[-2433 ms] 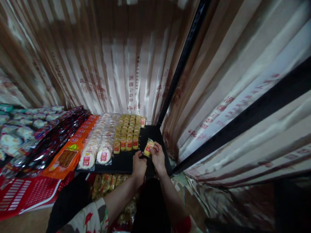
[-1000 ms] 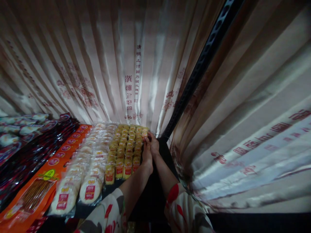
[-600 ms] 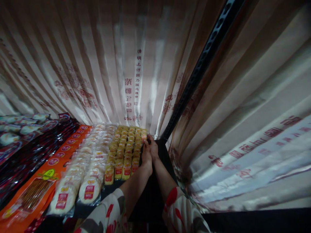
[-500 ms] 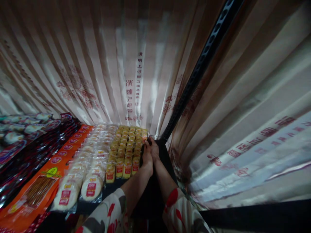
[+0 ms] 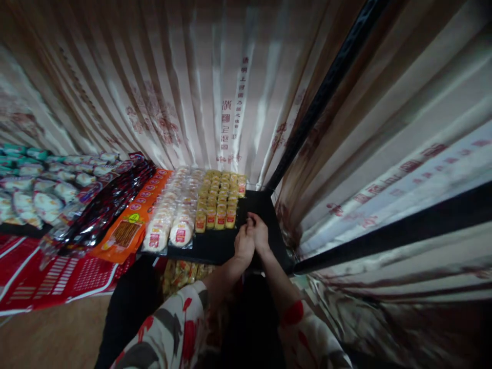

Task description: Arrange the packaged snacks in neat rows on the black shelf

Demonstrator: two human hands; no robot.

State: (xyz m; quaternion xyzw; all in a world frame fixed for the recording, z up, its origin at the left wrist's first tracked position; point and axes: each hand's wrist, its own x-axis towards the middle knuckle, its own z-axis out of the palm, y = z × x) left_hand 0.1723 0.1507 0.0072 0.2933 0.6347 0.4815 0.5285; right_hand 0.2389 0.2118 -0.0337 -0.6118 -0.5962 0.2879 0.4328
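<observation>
My left hand (image 5: pixel 245 244) and my right hand (image 5: pixel 260 234) are close together, touching, over the right part of a black shelf (image 5: pixel 215 247). The fingers of both are curled inward; whatever they may hold is hidden. Just left of them stand rows of small yellow packaged cakes (image 5: pixel 220 202) with red labels. One yellow pack (image 5: pixel 242 185) stands at the back right end of these rows, apart from my hands. Beside the cakes lie overlapping rows of round white flatbreads (image 5: pixel 181 233) in clear wrappers.
An orange snack bag (image 5: pixel 127 233) and dark shiny packets (image 5: pixel 115 197) lie farther left, then white and green packets (image 5: pixel 48 200). A red basket (image 5: pixel 63 274) is below them. Behind hangs a printed curtain (image 5: pixel 184 92); a black post (image 5: pixel 323 97) rises at the corner.
Both hands have drawn back toward me from the rear right end of the yellow cakes, leaving a pack there. The view has widened, showing the shelf's front edge and the red basket.
</observation>
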